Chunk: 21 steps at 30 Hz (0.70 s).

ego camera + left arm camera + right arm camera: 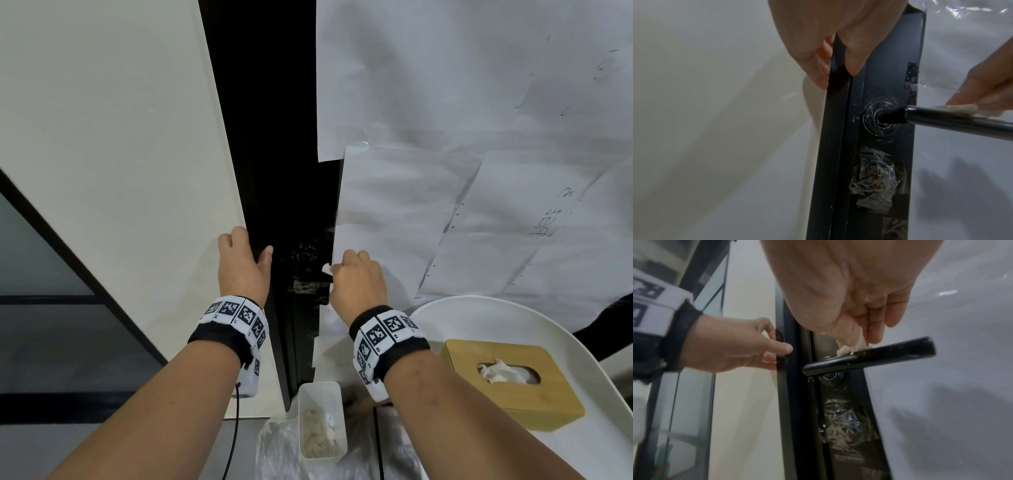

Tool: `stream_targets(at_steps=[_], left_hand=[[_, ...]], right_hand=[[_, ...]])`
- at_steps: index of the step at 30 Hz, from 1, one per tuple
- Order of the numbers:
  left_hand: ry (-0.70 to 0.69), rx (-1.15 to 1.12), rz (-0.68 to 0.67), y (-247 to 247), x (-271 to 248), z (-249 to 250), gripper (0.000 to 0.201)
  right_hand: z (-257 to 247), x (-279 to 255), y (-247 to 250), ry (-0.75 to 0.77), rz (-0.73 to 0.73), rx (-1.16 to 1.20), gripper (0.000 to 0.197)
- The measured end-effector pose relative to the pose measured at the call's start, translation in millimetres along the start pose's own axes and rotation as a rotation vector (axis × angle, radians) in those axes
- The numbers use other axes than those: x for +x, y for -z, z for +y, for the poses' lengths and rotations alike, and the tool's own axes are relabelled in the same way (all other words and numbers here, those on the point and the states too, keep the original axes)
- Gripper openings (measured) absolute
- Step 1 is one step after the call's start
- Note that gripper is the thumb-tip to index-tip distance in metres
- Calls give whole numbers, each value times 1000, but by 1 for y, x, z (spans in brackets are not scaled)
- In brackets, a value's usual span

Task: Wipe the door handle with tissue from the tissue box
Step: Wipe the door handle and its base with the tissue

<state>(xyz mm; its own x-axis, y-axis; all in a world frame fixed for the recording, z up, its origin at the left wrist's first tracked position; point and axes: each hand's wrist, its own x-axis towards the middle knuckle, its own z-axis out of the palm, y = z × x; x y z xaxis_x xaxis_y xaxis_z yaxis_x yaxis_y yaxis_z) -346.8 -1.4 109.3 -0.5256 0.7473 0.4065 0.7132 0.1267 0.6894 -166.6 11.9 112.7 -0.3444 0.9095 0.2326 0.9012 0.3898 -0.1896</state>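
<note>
A black lever door handle (869, 356) (953, 121) juts from a black door stile. My right hand (356, 277) (855, 308) pinches a small wad of white tissue (851, 348) (966, 109) (326, 269) and presses it on top of the handle. My left hand (245, 263) (735, 345) (838, 48) grips the black door edge (836, 113) just above handle height, thumb on the front face and fingers round the side. A wooden tissue box (510, 380) with tissue poking out stands on a white round table (582, 342) at lower right.
White paper sheets (479, 137) cover the door face to the right. A cream wall (120, 154) is on the left, beside a glass partition (41, 257). Below the handle, a taped-over lock area (875, 178). A white bin (320, 418) with used tissues stands on the floor.
</note>
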Motion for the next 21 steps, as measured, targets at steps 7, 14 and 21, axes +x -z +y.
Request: stream_targets(at_steps=[7,14,21], left_hand=[[2,-5,-10,-1,2,0,29],[-10,-1,-18,1,2,-2,28],[-9,0,-13,-2,2,-2,29]], right_hand=[[-23,12,-5,125,-57,59,44],[-24,17,-7,116,-42,57,39],[-27,10,-6,160,2,58,35]])
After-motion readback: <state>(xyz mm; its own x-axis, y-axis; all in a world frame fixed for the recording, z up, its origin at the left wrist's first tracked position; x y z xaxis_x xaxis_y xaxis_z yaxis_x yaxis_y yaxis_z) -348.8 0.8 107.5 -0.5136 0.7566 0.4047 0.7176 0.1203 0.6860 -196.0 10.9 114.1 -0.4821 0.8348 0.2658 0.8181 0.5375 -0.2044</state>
